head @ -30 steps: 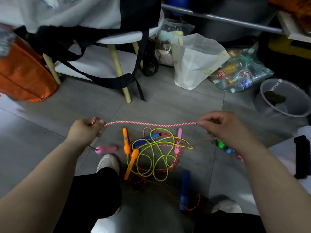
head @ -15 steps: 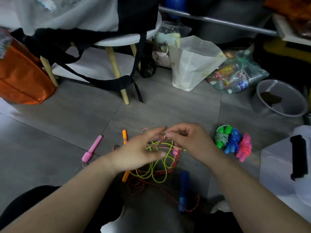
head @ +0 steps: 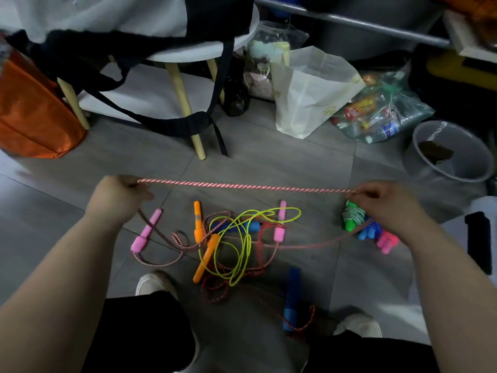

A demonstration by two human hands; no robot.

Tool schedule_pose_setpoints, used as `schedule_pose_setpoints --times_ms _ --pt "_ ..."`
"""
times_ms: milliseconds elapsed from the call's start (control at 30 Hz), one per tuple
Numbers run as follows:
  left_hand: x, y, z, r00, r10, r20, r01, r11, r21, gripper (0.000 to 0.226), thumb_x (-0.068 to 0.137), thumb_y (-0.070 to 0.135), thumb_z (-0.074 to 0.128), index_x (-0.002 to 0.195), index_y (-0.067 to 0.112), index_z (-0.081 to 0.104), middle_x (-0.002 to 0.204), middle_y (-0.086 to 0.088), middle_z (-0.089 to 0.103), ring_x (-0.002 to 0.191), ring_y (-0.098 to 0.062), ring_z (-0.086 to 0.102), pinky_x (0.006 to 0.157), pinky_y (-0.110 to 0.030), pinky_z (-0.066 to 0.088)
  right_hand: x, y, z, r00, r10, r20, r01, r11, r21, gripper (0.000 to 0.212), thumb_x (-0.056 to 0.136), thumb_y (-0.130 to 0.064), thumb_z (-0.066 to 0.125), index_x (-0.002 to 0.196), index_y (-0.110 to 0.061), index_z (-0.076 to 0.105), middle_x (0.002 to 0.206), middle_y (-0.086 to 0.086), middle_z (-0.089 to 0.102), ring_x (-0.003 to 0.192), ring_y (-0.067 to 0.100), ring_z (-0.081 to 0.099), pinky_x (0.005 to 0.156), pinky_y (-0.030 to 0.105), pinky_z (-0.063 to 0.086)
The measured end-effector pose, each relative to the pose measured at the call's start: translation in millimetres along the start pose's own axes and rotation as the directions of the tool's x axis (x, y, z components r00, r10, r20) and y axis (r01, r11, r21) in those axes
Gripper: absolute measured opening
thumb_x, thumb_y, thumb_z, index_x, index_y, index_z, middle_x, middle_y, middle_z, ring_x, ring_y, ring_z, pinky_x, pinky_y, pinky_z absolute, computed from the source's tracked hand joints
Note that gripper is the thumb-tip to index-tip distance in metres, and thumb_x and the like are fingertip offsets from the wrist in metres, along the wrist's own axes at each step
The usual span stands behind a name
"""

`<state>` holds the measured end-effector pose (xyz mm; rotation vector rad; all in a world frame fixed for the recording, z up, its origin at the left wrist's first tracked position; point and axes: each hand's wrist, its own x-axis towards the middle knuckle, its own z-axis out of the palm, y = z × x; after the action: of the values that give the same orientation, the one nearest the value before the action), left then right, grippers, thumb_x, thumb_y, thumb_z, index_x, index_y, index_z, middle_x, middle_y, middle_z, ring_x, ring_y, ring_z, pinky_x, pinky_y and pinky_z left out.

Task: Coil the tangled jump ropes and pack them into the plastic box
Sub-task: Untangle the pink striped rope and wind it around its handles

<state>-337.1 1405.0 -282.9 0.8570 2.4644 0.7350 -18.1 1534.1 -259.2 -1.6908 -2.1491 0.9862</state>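
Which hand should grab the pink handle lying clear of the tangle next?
Left, probably. The left hand grips the striped rope right beside that pink handle; the right hand holds it far across, by the coiled bundles.

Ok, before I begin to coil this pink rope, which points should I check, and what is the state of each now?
1. Both grips on the pink-and-white twisted rope: left hand and right hand hold it taut: ok.
2. Rope free from the yellow-green thin cord: its slack part runs through that tangle: not ok.
3. Both pink plastic handles visible, the second inside the tangle: ok.
4. Translucent plastic box open and ready: only its edge shows: cannot tell.
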Motion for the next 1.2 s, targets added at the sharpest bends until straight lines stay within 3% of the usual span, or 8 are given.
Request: schedule_pose_setpoints --times_ms 100,200,400,567,733,933,1100,1200 --pt "-5 5 9 0.980 0.148 0.136 -0.169 0.973 0.157 0.041 0.085 0.004 0.055 0.125 0.008 0.053 0.125 -0.016 0.057 0.111 -0.031 0.053 0.088 -0.032 0.038 -3 -9 2 0.999 -0.033 0.006 0.032 0.993 0.117 0.011 0.085 -0.009 0.059 0.078 -0.009 0.067 0.063 0.006 0.061 0.046 0.001 0.046 0.045 0.007 0.034" --pt "-28 26 30 0.862 0.365 0.351 -0.386 0.922 -0.010 0.065 0.082 0.010 0.063 0.139 0.020 0.033 0.134 0.006 0.045 0.129 -0.014 0.039 0.105 -0.025 0.028 -9 -23 28 0.973 -0.150 0.173 0.124 0.981 0.151 0.009 0.084 -0.011 0.061 0.080 -0.014 0.069 0.054 -0.010 0.063 0.046 -0.003 0.046 0.047 0.007 0.034" --pt "-55 55 62 0.688 0.541 0.484 -0.440 0.841 -0.316 0.034 0.084 0.013 0.061 0.117 0.020 0.059 0.102 0.015 0.059 0.087 0.014 0.052 0.074 0.007 0.033 -15 -42 61 0.916 -0.239 0.321 0.140 0.943 0.303 0.012 0.083 -0.014 0.061 0.074 -0.017 0.069 0.049 -0.011 0.053 0.055 -0.001 0.044 0.053 0.015 0.031" --pt "-48 56 63 0.724 0.500 0.475 -0.435 0.866 -0.248 0.013 0.084 0.012 0.061 0.089 0.004 0.071 0.065 0.011 0.060 0.059 0.008 0.056 0.057 -0.005 0.038 -15 -40 59 0.926 -0.246 0.288 0.147 0.933 0.327 0.015 0.083 -0.012 0.060 0.084 0.000 0.070 0.074 0.028 0.062 0.066 0.020 0.054 0.060 0.021 0.034" --pt "-24 39 44 0.912 0.383 0.147 -0.405 0.895 0.185 0.022 0.094 0.019 0.043 0.108 0.009 0.057 0.100 -0.012 0.061 0.101 -0.033 0.056 0.081 -0.034 0.040 -4 -22 40 0.946 -0.155 0.285 0.115 0.982 0.151 0.008 0.083 -0.010 0.062 0.078 -0.009 0.068 0.061 0.001 0.057 0.051 -0.004 0.048 0.052 0.009 0.033" --pt "-11 10 15 0.980 0.033 -0.196 -0.008 0.992 0.128 0.027 0.093 0.014 0.040 0.114 0.005 0.056 0.120 -0.025 0.055 0.110 -0.043 0.049 0.087 -0.043 0.039 4 7 7 0.999 -0.023 0.047 0.013 0.978 0.206 0.005 0.082 -0.003 0.060 0.085 -0.006 0.063 0.064 -0.005 0.055 0.044 -0.011 0.048 0.048 0.002 0.035" --pt "-20 17 26 0.970 0.221 0.102 -0.228 0.972 0.059 0.041 0.091 0.012 0.047 0.132 0.013 0.045 0.127 -0.017 0.052 0.105 -0.035 0.056 0.089 -0.031 0.042 -4 -11 16 0.993 -0.101 0.067 0.083 0.969 0.232 0.006 0.081 -0.006 0.062 0.082 -0.009 0.067 0.059 -0.013 0.058 0.050 -0.011 0.051 0.052 0.001 0.036" --pt "-49 42 45 0.787 0.440 0.432 -0.353 0.896 -0.270 0.052 0.088 0.010 0.054 0.132 0.029 0.034 0.110 -0.004 0.056 0.060 -0.009 0.059 0.057 -0.009 0.045 -14 -30 44 0.952 -0.200 0.231 0.131 0.951 0.280 0.008 0.081 -0.008 0.063 0.081 -0.011 0.069 0.064 -0.007 0.062 0.057 -0.003 0.052 0.057 0.003 0.038"
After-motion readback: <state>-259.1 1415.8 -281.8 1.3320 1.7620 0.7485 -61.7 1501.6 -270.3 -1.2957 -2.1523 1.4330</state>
